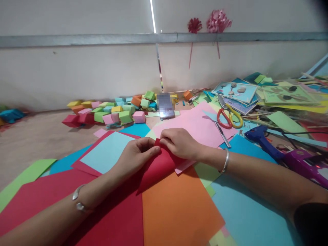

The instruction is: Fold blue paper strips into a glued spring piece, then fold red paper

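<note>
Both hands grip one sheet of red paper (160, 167), which is bent over into a curved fold. My left hand (137, 152) pinches its upper edge between thumb and fingers. Right beside it, my right hand (176, 141) has its fingers curled over the same top corner. Beneath the held sheet lie a flat orange sheet (176, 208) and a larger red sheet (115, 218). A light blue square (105, 152) rests on red paper to the left of my left hand. Pink paper (194, 124) spreads out behind my right hand.
Small folded paper cubes (125, 117) crowd near the wall, beside a phone (166, 106). To the right are scissors (229, 118), a craft knife (222, 134), a blue glue gun (266, 140) with a cable, and stacked picture cards (235, 92). Paper flowers (219, 21) hang at the rail.
</note>
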The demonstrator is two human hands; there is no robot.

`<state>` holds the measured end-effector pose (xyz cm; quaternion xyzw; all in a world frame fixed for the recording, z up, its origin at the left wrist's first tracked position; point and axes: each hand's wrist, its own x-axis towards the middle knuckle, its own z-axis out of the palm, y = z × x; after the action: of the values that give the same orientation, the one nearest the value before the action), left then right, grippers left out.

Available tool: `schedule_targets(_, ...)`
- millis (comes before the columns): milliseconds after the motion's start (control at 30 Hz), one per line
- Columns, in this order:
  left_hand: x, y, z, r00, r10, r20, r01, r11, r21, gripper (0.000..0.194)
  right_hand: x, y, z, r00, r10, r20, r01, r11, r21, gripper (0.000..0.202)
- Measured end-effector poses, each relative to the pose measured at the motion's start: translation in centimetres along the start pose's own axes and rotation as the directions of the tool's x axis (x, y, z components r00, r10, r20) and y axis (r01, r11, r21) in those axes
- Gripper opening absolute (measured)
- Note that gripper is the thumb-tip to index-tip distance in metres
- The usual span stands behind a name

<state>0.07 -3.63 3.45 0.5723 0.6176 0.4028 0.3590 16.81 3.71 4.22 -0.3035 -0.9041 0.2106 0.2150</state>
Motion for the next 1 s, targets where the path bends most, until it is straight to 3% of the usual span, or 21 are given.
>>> schedule_targets(167,0.3,0.3,-0.2,0.994,-0.087,0.065,0.093,0.991,-0.096,0.025,0.7,1.6,-1.1,0.963,0.084,-0.257,-0.056,0.992,0.114,0.016)
schedule_targets(300,0.5,0.3,-0.3,0.995,-0.096,0.020,0.098,0.990,-0.099,0.026,1.4,3.1,-2.2,0.912,0.109,-0.396,-0.073,0.992,0.106,0.018)
schedule_targets(533,0.9,-0.4,-0.4,0.994,-0.076,-0.076,0.064,0.987,-0.148,0.027,1.7,4.5,-2.2,0.869,0.127,-0.478,-0.112,0.992,0.059,0.016)
schedule_targets(633,0.8,-0.2,-0.4,0.991,-0.068,-0.115,0.047,0.983,-0.176,0.028,2.2,5.1,-2.8,0.909,0.155,-0.386,-0.177,0.984,-0.020,0.020)
schedule_targets(733,0.3,0.3,-0.4,0.997,-0.012,-0.079,-0.001,0.987,-0.159,0.027,2.5,6.2,-3.7,0.980,0.088,-0.181,-0.098,0.994,-0.050,0.021)
schedule_targets(867,-0.4,1.1,-0.4,0.991,-0.036,0.128,0.038,0.999,-0.009,0.013,2.2,7.4,-3.8,0.993,-0.090,0.082,0.083,0.993,0.084,0.013)
schedule_targets(1000,-0.4,1.3,-0.5,0.920,-0.158,0.358,0.075,0.969,0.236,0.013,1.6,7.7,-2.4,0.971,-0.164,0.176,0.152,0.985,0.081,0.014)
